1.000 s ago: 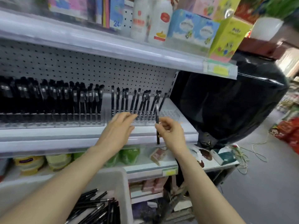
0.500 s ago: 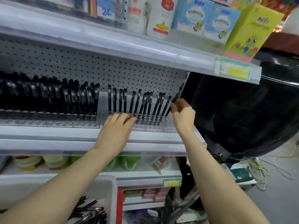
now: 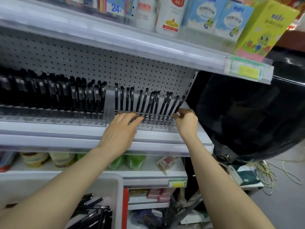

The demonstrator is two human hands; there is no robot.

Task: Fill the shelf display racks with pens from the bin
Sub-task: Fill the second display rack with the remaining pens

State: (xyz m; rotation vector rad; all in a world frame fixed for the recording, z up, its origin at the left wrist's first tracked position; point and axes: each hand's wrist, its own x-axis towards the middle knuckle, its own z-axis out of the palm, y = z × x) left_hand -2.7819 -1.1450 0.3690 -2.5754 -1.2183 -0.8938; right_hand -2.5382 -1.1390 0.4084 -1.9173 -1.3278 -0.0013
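From the head view, the right hand (image 3: 186, 120) pinches the lower barrel of the end pen (image 3: 180, 103) between thumb and curled fingers, at the far-right end of the right rack (image 3: 158, 127) on the shelf (image 3: 66, 138). This pen leans: its long axis runs from the tip by the fingers up and to the right, more tilted than its neighbours, so its slot seems to lie just below and slightly left of the grip, and seating it looks like a short push down along that axis. The left hand (image 3: 120, 129) lies flat with fingers straight, holding nothing, its fingertips touching the rack's clear front near the left end, probably to steady it. The left rack (image 3: 49, 115) is packed with black pens; the right one has gaps between pens. The bin (image 3: 118, 179) sits near and low on the left with loose pens (image 3: 97, 214) in it, closer to the left hand than to the right.
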